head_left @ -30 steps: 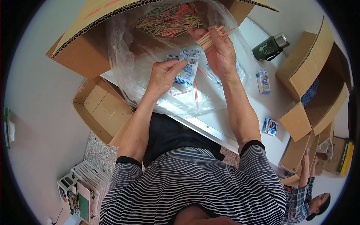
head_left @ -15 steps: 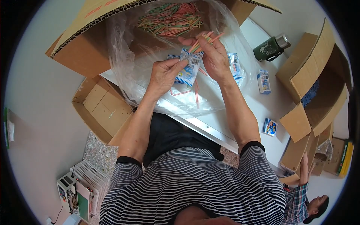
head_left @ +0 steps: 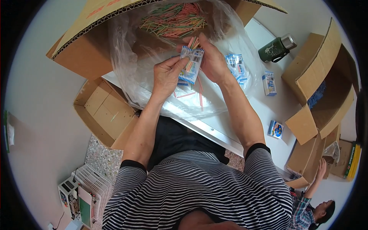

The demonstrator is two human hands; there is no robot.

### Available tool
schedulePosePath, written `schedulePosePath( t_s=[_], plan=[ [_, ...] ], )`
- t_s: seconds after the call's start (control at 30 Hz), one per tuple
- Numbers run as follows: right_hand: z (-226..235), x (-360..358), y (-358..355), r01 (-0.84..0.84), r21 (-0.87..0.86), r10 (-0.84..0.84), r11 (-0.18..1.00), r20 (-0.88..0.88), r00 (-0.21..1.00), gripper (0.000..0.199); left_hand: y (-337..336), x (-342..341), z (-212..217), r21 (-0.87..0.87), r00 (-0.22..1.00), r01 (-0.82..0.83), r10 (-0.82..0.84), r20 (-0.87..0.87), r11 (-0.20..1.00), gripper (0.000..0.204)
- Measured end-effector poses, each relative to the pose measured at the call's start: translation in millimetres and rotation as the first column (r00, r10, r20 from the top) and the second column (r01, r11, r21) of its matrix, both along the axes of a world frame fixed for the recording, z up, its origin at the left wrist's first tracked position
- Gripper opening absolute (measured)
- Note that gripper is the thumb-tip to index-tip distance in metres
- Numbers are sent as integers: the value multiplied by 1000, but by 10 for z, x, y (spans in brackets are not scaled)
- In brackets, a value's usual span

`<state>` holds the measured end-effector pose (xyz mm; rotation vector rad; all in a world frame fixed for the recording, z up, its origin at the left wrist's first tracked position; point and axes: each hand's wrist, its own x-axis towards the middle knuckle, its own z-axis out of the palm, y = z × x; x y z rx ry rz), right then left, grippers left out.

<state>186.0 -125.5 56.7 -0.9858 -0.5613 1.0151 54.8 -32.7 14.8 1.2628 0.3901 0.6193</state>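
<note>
My left hand (head_left: 165, 78) pinches a small clear, blue-and-white packet (head_left: 196, 58) between thumb and fingers. Thin pink, yellow and green sticks (head_left: 194, 43) stand partly inside it, their upper ends poking out of its top. Around these ends and the packet's upper edge curls my right hand (head_left: 214, 63), some of its fingers hidden behind. More blue-and-white packets (head_left: 236, 65) lie to the right on the plastic sheet, and others are partly covered by my left hand. A few loose pink sticks (head_left: 201, 96) lie below the held packet.
A large cardboard box (head_left: 82, 57) lined with a clear plastic bag (head_left: 128, 73) holds a heap of coloured sticks (head_left: 174, 19). On the white table stand a green flask (head_left: 273, 50) and small boxes (head_left: 269, 83). Open cartons (head_left: 306, 73) are at right; another person's arm (head_left: 317, 178) reaches there.
The sticks in my right hand have gone down into the packet, and the packet has shifted slightly left. At the lower right, the other person's arm has moved.
</note>
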Motion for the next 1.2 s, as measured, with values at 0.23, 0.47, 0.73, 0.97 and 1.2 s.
schedulePosePath(
  t_s=[0.23, 0.47, 0.73, 0.97, 1.2],
  plan=[
    [33, -13, 44, 133, 75, -134, 988, -1, 991, 58, 27, -16, -6, -64, 999, -10, 12, 40, 998, 23],
    [-48, 19, 58, 149, -38, -149, 988, 0, 989, 51, 16, -7, -6, -94, 998, -7, 13, 62, 996, 23],
    [203, 176, 105, 395, 189, -361, 899, -189, 913, 47, 35, -69, -20, -89, 1000, -1, 3, 16, 996, 21],
    [175, 300, 141, 258, 322, -305, 911, 104, 947, 41, 8, -54, 7, -72, 997, 70, -70, 15, 995, 21],
    [198, 97, 143, 217, 191, -239, 957, 98, 966, 40, 8, -62, 19, -82, 996, 90, -89, 17, 993, 21]
  ],
)
